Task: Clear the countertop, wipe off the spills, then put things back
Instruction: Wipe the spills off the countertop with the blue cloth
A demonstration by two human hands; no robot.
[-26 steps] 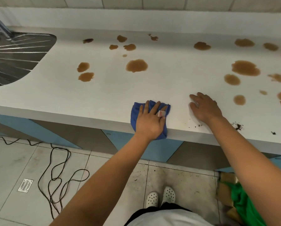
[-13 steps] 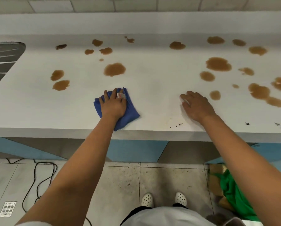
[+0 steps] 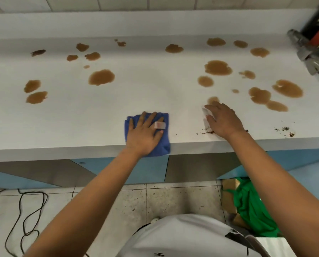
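My left hand (image 3: pixel 144 133) presses flat on a folded blue cloth (image 3: pixel 164 143) at the front edge of the white countertop (image 3: pixel 155 89); part of the cloth hangs over the edge. A plaster wraps one finger. My right hand (image 3: pixel 223 119) rests palm down on the counter to the right, fingers apart, holding nothing. Several brown spills dot the counter, among them a large one (image 3: pixel 101 77) behind the cloth and another (image 3: pixel 218 67) behind my right hand. Dark crumbs (image 3: pixel 207 132) lie by my right wrist, with more crumbs (image 3: pixel 285 129) further right.
Grey and coloured objects (image 3: pixel 314 52) stand blurred at the counter's far right. Blue cabinet fronts (image 3: pixel 145 169) run below the counter. On the tiled floor lie a black cable (image 3: pixel 30 216) at left and a cardboard box with a green bag (image 3: pixel 251 210) at right.
My left hand slid the blue cloth from left to right and back to the front edge. The camera panned right; the sink left the view and objects at far right appeared.
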